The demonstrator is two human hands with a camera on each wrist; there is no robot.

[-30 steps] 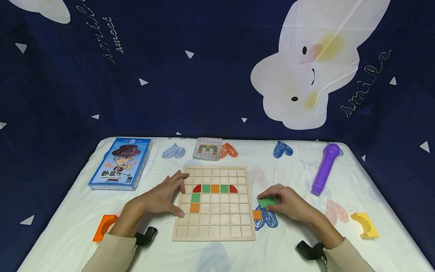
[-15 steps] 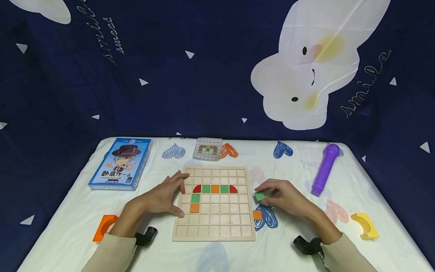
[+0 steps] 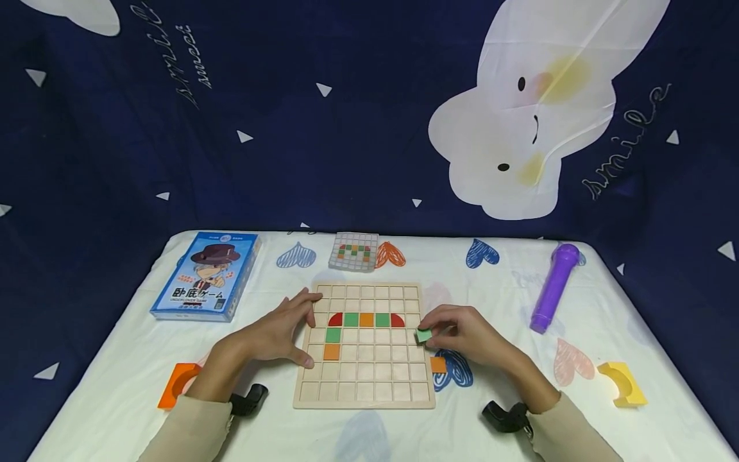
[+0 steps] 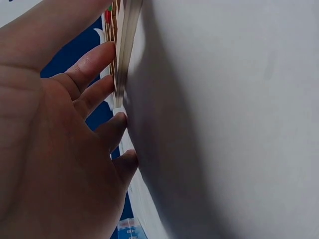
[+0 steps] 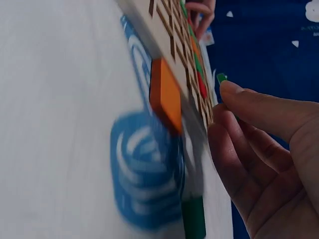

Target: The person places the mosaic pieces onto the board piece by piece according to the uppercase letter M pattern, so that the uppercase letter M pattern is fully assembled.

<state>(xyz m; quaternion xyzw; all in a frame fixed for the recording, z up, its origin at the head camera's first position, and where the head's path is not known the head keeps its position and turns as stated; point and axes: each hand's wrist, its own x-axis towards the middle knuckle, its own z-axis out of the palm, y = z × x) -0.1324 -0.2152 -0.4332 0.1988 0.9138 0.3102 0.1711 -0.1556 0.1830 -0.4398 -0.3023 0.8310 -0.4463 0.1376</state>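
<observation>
The wooden grid board (image 3: 366, 390) lies flat on the cloth. Along one row sit a red rounded tile (image 3: 336, 319), green and orange squares and another red rounded tile (image 3: 397, 319); below its left end are a green square (image 3: 333, 335) and an orange square (image 3: 331, 351). My left hand (image 3: 276, 330) rests at the board's left edge, fingers spread, fingertips and thumb at the rim. My right hand (image 3: 470, 333) pinches a small green block (image 3: 424, 335) between thumb and fingers, over the board's right edge. An orange block (image 5: 165, 94) lies beside that edge.
Another green block (image 5: 194, 217) lies on the cloth, hidden under my hand in the head view. A small pattern card (image 3: 353, 252) stands behind the board. Around it are a blue game box (image 3: 210, 279), purple tube (image 3: 554, 289), orange arch (image 3: 178, 385) and yellow arch (image 3: 623, 385).
My right hand has picked up a green block from the cloth on the right and carried it left to the board's edge. The left hand has stayed in place.
</observation>
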